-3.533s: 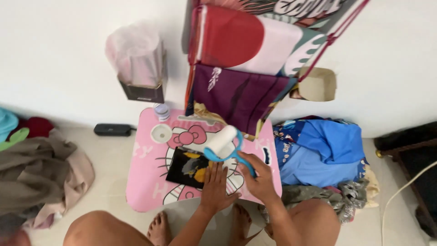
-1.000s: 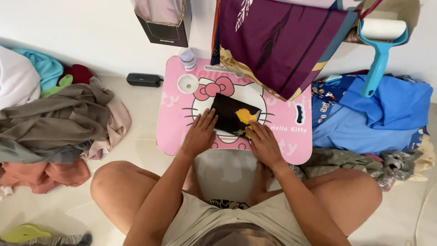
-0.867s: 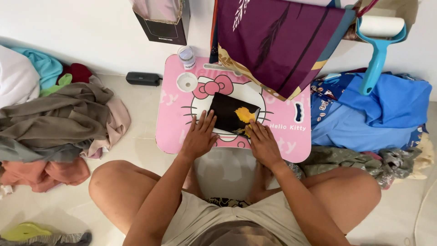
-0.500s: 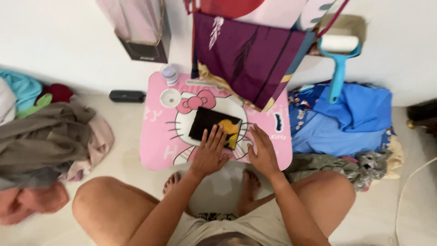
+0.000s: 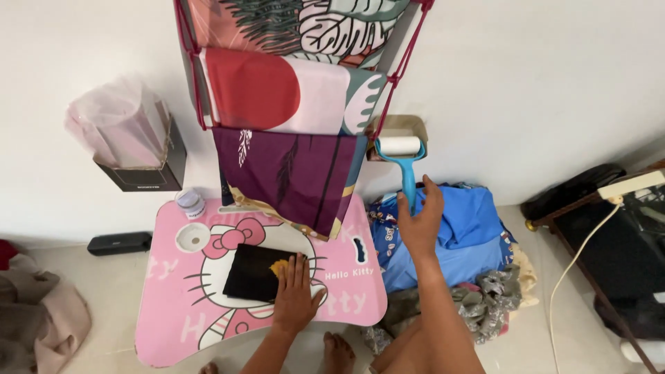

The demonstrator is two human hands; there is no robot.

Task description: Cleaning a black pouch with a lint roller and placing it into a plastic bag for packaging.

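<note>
Your left hand [image 5: 296, 294] is flat, palm down with fingers spread, pressing on the right edge of the folded black cloth [image 5: 251, 271], the one with a yellow patch peeking out by your fingertips. That cloth sits in the lower-left middle of the frame, on the pink cartoon-cat lap table [image 5: 173, 325].

Your right hand [image 5: 420, 220] is up near the centre of the frame, fingers open and loosely curled, at the blue handle of the lint roller [image 5: 404, 163]. It's touching or just about touching the handle, but not wrapped around it, so not gripping anything.

The roller's white head sits against the wall beside a small cardboard box [image 5: 402, 127]. Under your right arm there's a pile of blue clothes [image 5: 471, 235], and a grey patterned garment [image 5: 485, 305] lower down.

Above the table, a rack of hanging fabrics [image 5: 291, 118] takes the top centre, with the purple one drooping over the table's back edge. A small lidded jar [image 5: 189, 203] stands on the table's upper-left corner, with a black box with a pink plastic bag [image 5: 128, 138] behind it.
</note>
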